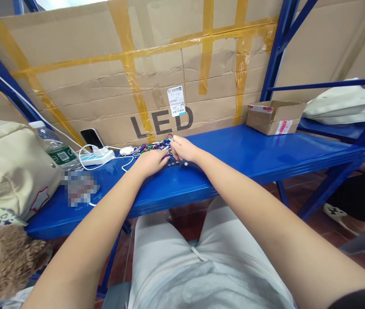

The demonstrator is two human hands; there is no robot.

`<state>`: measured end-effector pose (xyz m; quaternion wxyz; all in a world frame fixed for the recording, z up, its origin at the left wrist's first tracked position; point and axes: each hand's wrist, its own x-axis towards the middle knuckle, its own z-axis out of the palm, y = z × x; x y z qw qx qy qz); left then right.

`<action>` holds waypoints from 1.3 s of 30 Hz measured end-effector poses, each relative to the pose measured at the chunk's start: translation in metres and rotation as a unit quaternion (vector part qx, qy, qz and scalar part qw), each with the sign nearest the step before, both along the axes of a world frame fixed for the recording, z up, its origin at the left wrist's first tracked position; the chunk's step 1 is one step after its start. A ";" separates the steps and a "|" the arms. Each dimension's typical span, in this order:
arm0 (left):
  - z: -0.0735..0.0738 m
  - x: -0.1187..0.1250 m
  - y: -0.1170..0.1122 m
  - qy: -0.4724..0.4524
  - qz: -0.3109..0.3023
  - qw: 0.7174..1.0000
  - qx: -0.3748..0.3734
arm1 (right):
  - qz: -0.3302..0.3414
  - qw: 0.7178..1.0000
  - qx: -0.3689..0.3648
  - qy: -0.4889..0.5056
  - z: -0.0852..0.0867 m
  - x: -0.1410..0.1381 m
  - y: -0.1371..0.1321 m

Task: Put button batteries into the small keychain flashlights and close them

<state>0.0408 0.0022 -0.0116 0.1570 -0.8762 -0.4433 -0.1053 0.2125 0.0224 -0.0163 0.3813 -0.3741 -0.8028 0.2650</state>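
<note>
A pile of small, shiny coloured metal pieces (152,146) lies on the blue tabletop against the cardboard, some with clips or rings. My right hand (184,149) is closed at the pile's right end, and a purple carabiner clip (170,135) sticks up from its fingers. My left hand (153,162) rests at the pile's front edge, its fingers bent towards the right hand; what they pinch, if anything, is too small to name. Just in front of the hands sit several small round button-like pieces (173,164), and a lone silvery one (186,164) lies nearer my right wrist.
Left of the pile are a white power strip (97,158) with cables, a phone (92,138), a water bottle (62,148) and a cream bag (11,167). A cardboard box (274,118) stands at right. Behind rises a taped cardboard sheet (105,94) between blue posts.
</note>
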 end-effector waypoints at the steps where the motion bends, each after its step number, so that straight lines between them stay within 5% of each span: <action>1: -0.001 0.001 -0.001 0.029 0.003 1.000 -0.007 | -0.012 1.000 0.011 0.014 0.000 0.001 0.002; 8: 0.005 -0.001 -0.004 -0.061 0.035 0.997 0.037 | -0.206 0.970 0.086 -0.092 0.003 0.025 0.023; 16: 0.004 -0.022 0.009 -0.104 0.047 0.993 0.006 | -0.309 0.929 -0.044 -0.197 0.007 0.056 0.029; 23: 0.003 -0.024 0.013 -0.092 0.038 0.995 0.002 | -0.370 0.911 -0.039 -0.180 0.011 0.066 0.026; 26: 0.002 -0.024 0.014 -0.091 0.036 0.995 -0.006 | -0.331 0.927 0.005 -0.178 0.009 0.059 0.027; 30: 0.000 -0.021 0.014 -0.080 0.002 0.997 -0.013 | -0.156 0.971 0.101 -0.150 0.001 0.030 0.022; 34: -0.001 -0.016 0.012 -0.035 -0.016 0.999 0.013 | -0.009 0.996 0.027 -0.079 -0.002 0.003 0.006; 39: -0.003 -0.011 0.007 -0.004 0.008 0.998 0.068 | 0.008 0.998 -0.055 -0.043 0.000 -0.001 0.000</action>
